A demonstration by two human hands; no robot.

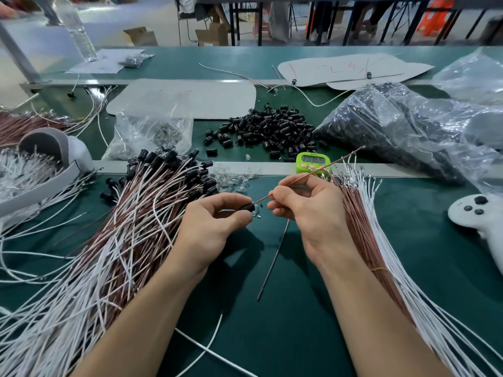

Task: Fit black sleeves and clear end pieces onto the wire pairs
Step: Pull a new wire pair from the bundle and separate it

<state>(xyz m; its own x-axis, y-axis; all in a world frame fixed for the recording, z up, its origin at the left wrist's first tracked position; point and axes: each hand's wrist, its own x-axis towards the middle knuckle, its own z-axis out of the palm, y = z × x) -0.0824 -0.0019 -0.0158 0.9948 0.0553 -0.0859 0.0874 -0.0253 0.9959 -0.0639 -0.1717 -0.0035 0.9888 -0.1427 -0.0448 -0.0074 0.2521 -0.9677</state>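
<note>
Left hand (215, 221) pinches black sleeve (247, 207) (clear end piece attached); right hand (307, 205) pinches brown wire (313, 174).

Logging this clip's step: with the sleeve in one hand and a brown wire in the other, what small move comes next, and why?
Probably ease the brown wire tip leftward into the black sleeve. The left hand pinches the sleeve with a clear end piece at its mouth; the right hand holds the wire, its tip just short of it.

Two bare forearms reach into view from the lower edge, with no sleeves, gloves, watch or rings showing on them. The left hand (215, 221) and the right hand (307, 205) have short, unpainted nails, and both wrists are uncovered.
</note>
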